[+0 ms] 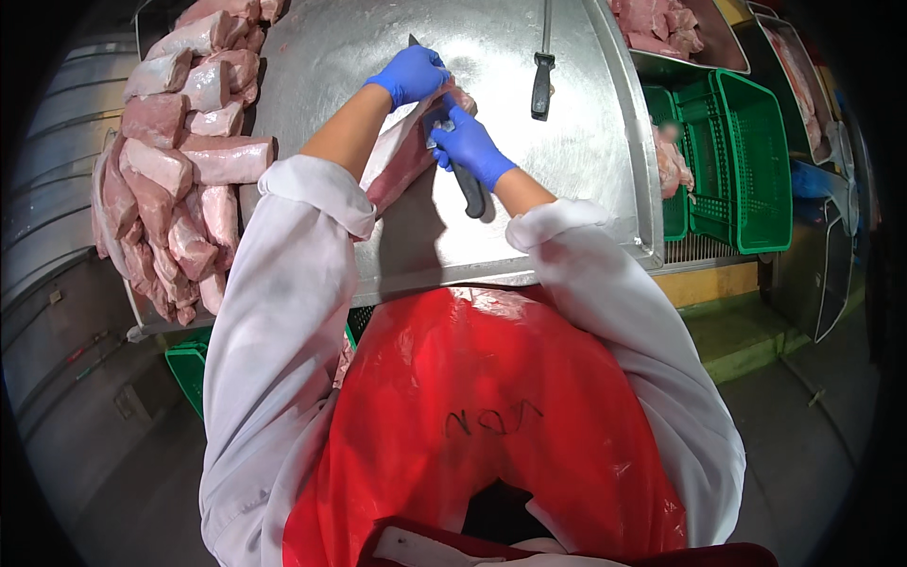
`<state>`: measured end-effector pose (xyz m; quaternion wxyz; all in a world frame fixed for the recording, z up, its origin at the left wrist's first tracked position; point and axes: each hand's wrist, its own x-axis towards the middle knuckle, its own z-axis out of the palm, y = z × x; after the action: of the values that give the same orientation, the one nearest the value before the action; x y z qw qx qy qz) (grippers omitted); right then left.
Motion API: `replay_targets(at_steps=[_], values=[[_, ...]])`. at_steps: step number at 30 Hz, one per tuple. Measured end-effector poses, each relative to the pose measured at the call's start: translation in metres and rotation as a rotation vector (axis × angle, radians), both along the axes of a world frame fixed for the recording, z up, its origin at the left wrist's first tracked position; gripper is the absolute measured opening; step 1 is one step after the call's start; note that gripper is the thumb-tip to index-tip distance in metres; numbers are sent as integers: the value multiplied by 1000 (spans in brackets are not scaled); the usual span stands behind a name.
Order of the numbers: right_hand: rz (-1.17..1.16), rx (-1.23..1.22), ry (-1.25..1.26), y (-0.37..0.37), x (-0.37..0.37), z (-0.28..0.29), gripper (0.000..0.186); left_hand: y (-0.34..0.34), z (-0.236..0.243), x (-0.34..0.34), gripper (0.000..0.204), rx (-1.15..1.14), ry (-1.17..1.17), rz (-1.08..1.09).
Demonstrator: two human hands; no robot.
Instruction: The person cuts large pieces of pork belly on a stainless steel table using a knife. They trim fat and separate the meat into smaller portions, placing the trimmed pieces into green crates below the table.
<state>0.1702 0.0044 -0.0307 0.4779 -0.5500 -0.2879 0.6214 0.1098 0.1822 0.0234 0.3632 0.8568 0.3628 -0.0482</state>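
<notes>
On the metal table (588,180), meat (404,156) reaches under the left hand's fingers (436,62).

Sharpening steel (542,83) cut off at top, meat pile (154,119) cropped there too, long meat piece (404,153) partly covered

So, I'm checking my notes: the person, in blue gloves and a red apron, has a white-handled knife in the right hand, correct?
Not quite: the head view shows the knife in the right hand has a black handle, not white. The blue gloves and red apron stand.
</notes>
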Motion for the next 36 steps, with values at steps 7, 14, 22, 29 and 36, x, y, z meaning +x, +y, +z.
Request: replay_targets(at_steps=[7, 14, 22, 29, 36], values=[[22, -1, -131, -38, -40, 22, 78, 3, 15, -2, 27, -41, 22, -91], [170, 51, -182, -75, -67, 26, 77, 14, 22, -18, 23, 111, -83, -67], [160, 134, -296, -80, -93, 13, 77, 13, 48, -36, 25, 74, -139, 7], [92, 131, -324, -32, -105, 5, 78, -11, 87, -40, 24, 73, -224, -7], [198, 177, -245, -92, -149, -5, 76, -19, 123, -82, 23, 125, -317, 9]])
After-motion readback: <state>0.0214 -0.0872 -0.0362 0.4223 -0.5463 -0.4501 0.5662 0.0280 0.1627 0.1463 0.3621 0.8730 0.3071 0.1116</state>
